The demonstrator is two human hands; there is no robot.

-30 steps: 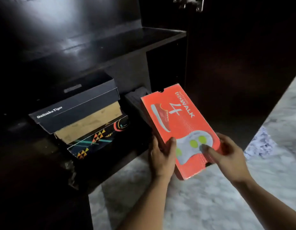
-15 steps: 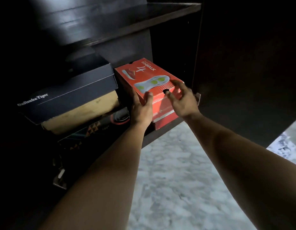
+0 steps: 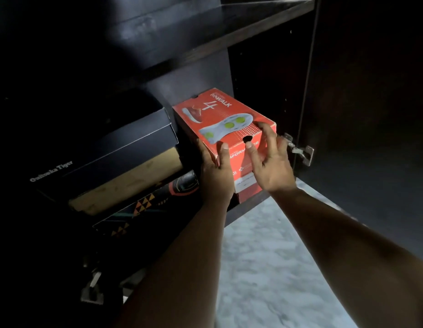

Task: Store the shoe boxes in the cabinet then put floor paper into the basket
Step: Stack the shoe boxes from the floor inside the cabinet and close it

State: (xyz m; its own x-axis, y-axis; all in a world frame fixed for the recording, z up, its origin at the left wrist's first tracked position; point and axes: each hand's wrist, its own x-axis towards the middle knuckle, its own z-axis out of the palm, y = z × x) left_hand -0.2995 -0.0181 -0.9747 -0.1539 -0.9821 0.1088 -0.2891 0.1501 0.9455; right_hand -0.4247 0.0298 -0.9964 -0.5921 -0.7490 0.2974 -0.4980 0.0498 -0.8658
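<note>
Red shoe box [image 3: 225, 121] sits flat on the bottom shelf of the dark cabinet [image 3: 265, 27], long axis running front to back, one short end facing out toward the hands, the far end pointing into the cabinet's depth. Lid up, bright orange-red, printed with a big "4", "WALK" lettering, a red shoe and a pale sole with green dots; there's a round finger hole at the front lip. A second red edge shows under it, so it appears to sit on something red, hard to say what. Left hand [image 3: 214, 171] grips the near left corner, thumb on the front face, fingers tucked round the side. Right hand [image 3: 270, 159] is spread, fingers relaxed and fanned at the near right corner, fingertips touching the lid edge. The hands are apart, one on each front corner. Left of the left hand, a stack: navy Onitsuka Tiger box [image 3: 106, 150] over a tan box [image 3: 127, 183] over a patterned black box [image 3: 144, 207]. Right of the right hand, a metal hinge [image 3: 300, 150]. Below the arms, marble floor [image 3: 265, 268].
</note>
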